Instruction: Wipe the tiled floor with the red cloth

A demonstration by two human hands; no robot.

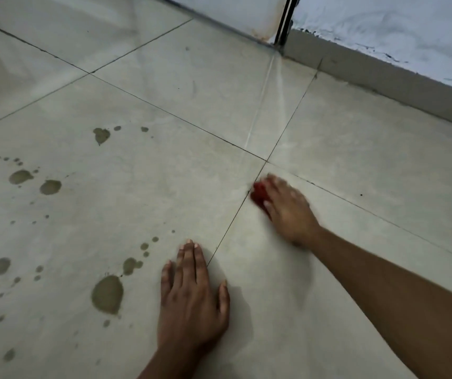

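The tiled floor [164, 173] is pale grey with dark grout lines. My right hand [287, 209] presses a small red cloth [259, 193] onto the floor beside a grout crossing; only a bit of the cloth shows past my fingers, and the hand is blurred. My left hand [192, 294] lies flat on the floor nearer to me, palm down, fingers together, holding nothing.
Dark wet spots [107, 295] of several sizes dot the tiles to the left of my left hand. A grey skirting [383, 75] and a whitish wall [383, 26] run along the far right. A dark metal frame post [285, 23] stands in the far corner.
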